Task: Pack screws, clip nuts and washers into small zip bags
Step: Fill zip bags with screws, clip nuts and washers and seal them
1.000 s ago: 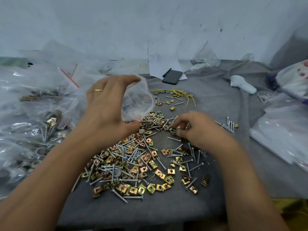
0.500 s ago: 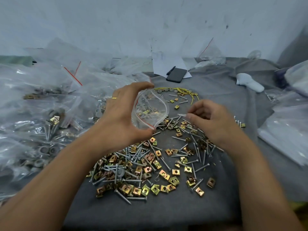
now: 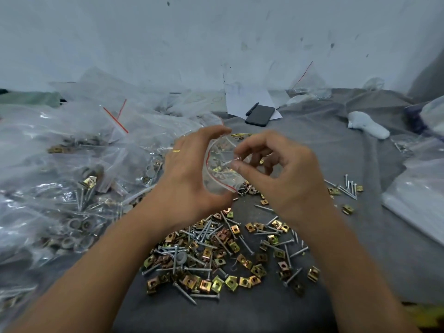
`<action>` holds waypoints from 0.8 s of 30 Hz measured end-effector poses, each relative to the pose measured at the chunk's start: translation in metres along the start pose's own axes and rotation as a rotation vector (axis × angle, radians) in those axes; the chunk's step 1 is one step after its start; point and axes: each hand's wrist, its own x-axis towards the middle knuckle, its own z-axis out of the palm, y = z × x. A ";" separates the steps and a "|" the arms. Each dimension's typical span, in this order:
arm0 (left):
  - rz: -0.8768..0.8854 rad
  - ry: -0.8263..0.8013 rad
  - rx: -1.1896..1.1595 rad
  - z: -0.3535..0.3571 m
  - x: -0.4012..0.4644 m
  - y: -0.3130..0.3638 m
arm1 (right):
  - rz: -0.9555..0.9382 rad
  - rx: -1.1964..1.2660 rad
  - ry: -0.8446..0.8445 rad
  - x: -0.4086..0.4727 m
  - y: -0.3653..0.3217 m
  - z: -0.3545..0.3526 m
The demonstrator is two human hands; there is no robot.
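My left hand (image 3: 189, 174) holds a small clear zip bag (image 3: 217, 171) with a red seal line, its mouth spread open toward the right. My right hand (image 3: 281, 174) is at the bag's mouth, its thumb and forefinger pinching a small screw (image 3: 231, 161) and a clip nut. Below both hands, a pile of silver screws and brass clip nuts (image 3: 216, 258) lies on the grey cloth (image 3: 240, 313). One grey washer (image 3: 181, 257) lies in that pile.
A heap of filled zip bags (image 3: 67, 179) covers the left side. A black phone with a pen (image 3: 260, 115) lies on white paper at the back. A few screws (image 3: 349, 187) lie right, near folded clear plastic (image 3: 418, 200) and a white object (image 3: 367, 127).
My right hand rose from the pile with small parts pinched and moved left to the bag's mouth. My left hand lowered the bag a little and turned its opening toward the right hand.
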 end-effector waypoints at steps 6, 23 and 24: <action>-0.041 -0.041 -0.030 -0.003 0.000 -0.001 | 0.135 0.016 0.168 0.000 0.019 -0.024; -0.009 -0.025 -0.046 0.000 0.002 -0.006 | 0.684 -0.741 -0.367 -0.005 0.043 -0.030; -0.011 -0.027 -0.044 0.000 0.002 -0.006 | 0.675 -0.740 -0.367 -0.004 0.043 -0.027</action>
